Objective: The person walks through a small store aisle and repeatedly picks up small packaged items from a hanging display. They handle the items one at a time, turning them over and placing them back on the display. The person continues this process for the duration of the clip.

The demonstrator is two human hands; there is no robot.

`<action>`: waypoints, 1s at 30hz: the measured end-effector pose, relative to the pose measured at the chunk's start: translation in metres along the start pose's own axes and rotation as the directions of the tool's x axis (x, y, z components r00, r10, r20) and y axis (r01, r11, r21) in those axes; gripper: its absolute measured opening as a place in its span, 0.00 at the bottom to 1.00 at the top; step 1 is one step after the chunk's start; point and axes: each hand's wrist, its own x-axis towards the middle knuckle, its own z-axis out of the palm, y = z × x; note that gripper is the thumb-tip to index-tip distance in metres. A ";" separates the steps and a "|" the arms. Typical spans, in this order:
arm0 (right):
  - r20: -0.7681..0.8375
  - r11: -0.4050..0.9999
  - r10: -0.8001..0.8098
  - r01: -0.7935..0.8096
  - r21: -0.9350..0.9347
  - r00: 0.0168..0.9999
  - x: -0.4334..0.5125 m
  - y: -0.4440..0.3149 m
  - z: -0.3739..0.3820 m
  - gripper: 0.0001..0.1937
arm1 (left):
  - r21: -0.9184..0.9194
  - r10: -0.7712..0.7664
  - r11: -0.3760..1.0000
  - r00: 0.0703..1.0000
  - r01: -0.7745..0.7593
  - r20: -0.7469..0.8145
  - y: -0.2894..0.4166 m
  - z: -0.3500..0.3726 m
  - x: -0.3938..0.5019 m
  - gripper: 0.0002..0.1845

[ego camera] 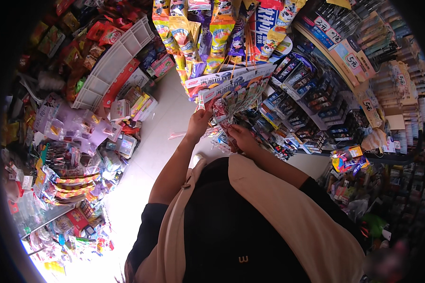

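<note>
A small red-and-white printed packet (221, 110) hangs in front of a row of similar packets. My left hand (199, 123) pinches it near its upper left edge. Its lower end is between the thumb and fingers of my right hand (242, 137), whose fingertips are partly hidden. Just beyond both hands are printed hanger cards (233, 83) with a row of small packets (246, 93) below them. Above the cards, strips of yellow, orange and purple snack bags (217, 39) hang down.
To the right, a rack of small dark boxes (315, 95) stands beside shelves of pens (372, 32) with price signs. A white plastic basket (115, 63) and piled packaged goods (71, 120) line the left side. Between them runs a pale tiled floor (166, 102).
</note>
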 end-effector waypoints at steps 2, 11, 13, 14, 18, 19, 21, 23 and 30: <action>-0.016 1.000 -0.001 0.001 -0.025 1.000 0.002 -0.003 -0.008 0.12 | 0.007 -0.019 1.000 1.000 0.019 0.009 0.000 0.001 -0.002 0.21; 0.053 0.993 -0.049 0.043 0.107 0.997 0.040 -0.064 -0.026 0.12 | -0.052 0.006 0.999 0.995 -0.001 0.096 0.007 0.022 -0.027 0.21; -0.051 0.985 -0.057 0.065 0.162 0.997 0.050 -0.068 -0.019 0.08 | -0.045 0.005 0.999 0.995 0.000 0.104 0.008 0.027 -0.032 0.21; -0.098 0.984 -0.104 0.117 0.138 0.990 0.054 -0.068 -0.016 0.07 | -0.049 0.005 0.999 0.994 0.001 0.107 0.008 0.029 -0.034 0.21; -0.165 0.960 -0.228 0.250 0.127 0.959 0.061 -0.051 -0.012 0.03 | -0.010 0.032 0.999 0.996 -0.031 0.083 0.013 0.038 -0.042 0.20; -0.188 0.948 -0.267 0.293 0.122 0.945 0.063 -0.045 -0.012 0.03 | 0.019 0.041 0.999 0.997 -0.043 0.068 0.015 0.040 -0.043 0.20; -0.191 0.922 -0.122 0.182 0.342 0.974 0.067 -0.036 -0.012 0.04 | 0.021 0.061 0.998 0.997 -0.061 0.042 0.020 0.044 -0.046 0.21; -0.211 0.856 -0.029 0.133 0.499 0.977 0.070 -0.028 -0.010 0.05 | 0.024 0.071 0.997 0.997 -0.071 0.019 0.024 0.048 -0.049 0.22; -0.196 0.768 -0.127 0.222 0.601 0.972 0.056 -0.021 -0.015 0.08 | -0.368 0.023 0.930 0.999 -0.009 0.033 0.018 0.058 -0.049 0.11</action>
